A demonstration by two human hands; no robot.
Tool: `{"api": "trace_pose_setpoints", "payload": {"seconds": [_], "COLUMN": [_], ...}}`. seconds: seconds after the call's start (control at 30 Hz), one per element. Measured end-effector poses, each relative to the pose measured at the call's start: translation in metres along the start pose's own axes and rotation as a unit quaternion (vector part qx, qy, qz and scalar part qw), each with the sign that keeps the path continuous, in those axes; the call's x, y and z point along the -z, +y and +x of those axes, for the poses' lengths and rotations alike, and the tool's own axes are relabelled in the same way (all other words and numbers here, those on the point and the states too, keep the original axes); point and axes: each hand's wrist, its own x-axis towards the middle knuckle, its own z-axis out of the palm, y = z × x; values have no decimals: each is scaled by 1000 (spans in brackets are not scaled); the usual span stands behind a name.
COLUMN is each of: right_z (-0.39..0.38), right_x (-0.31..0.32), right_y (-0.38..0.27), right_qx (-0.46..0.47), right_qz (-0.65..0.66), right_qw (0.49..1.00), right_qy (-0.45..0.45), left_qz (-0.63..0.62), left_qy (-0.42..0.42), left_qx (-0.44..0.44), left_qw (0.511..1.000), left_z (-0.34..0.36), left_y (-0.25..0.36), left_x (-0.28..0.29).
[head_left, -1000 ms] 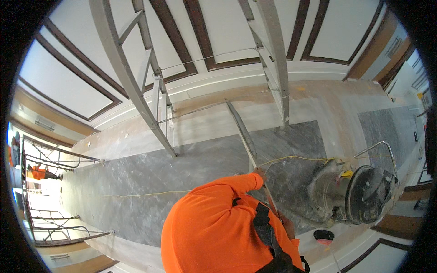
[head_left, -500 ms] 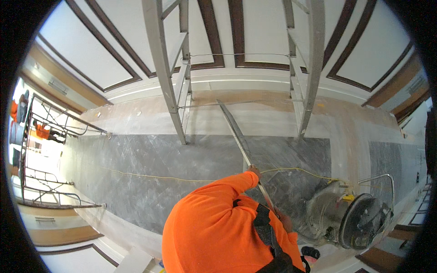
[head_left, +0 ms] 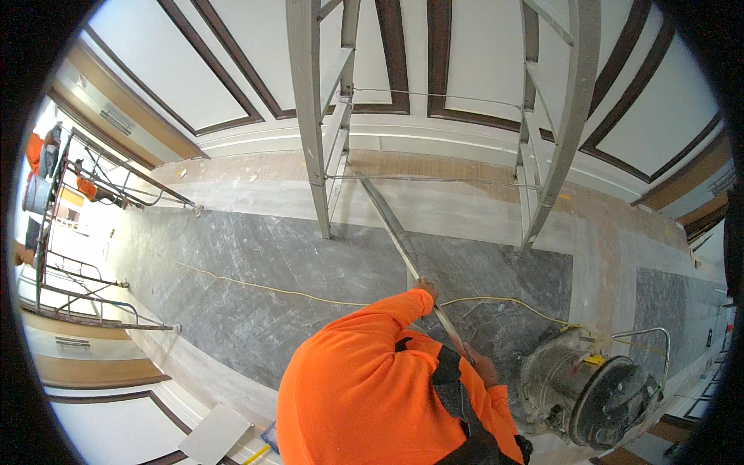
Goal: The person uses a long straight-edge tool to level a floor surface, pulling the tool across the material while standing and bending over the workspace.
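A long, narrow, pale strip (head_left: 401, 246), with a greyish face toward its far end, slants away from me across the floor. My left hand (head_left: 425, 289) is closed around it partway along, at the end of an outstretched orange sleeve. Closer to my body, my right hand (head_left: 483, 370) grips the near end, its fingers partly hidden. The strip's far tip lies between the legs of a metal stepladder (head_left: 314, 139), close to the left leg. Whether the tip touches the floor I cannot tell.
A dusty drum-shaped machine (head_left: 589, 387) with a metal handle stands at my right. A yellow cord (head_left: 271, 289) runs over the grey floor (head_left: 256, 256). Scaffold frames (head_left: 116, 186) stand at far left, with people in orange beyond. A white board (head_left: 215, 434) lies lower left.
The whole view has swung, so the ladder appears further right. Relative to the ladder, the strip's tip has shifted left, toward its left leg. Both hands keep their hold.
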Motion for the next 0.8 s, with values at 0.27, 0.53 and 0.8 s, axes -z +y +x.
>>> {"api": "trace_pose_setpoints", "payload": {"seconds": [0.27, 0.53, 0.8], "right_z": [18, -8, -56], "right_x": [32, 44, 50], "right_y": [-40, -34, -45], "right_qx": [-41, -53, -88], "right_qz": [-75, -66, -95], "right_qw": [995, 996, 991], "right_qy": [-42, -38, 32], "left_qz": [-68, -56, -52], "left_qy": [-49, -66, 28], "left_qx": [52, 14, -28], "left_qw": [995, 996, 998], "left_z": [-10, 0, 3], "left_y": [-8, 12, 53], "left_x": [15, 13, 9]}}
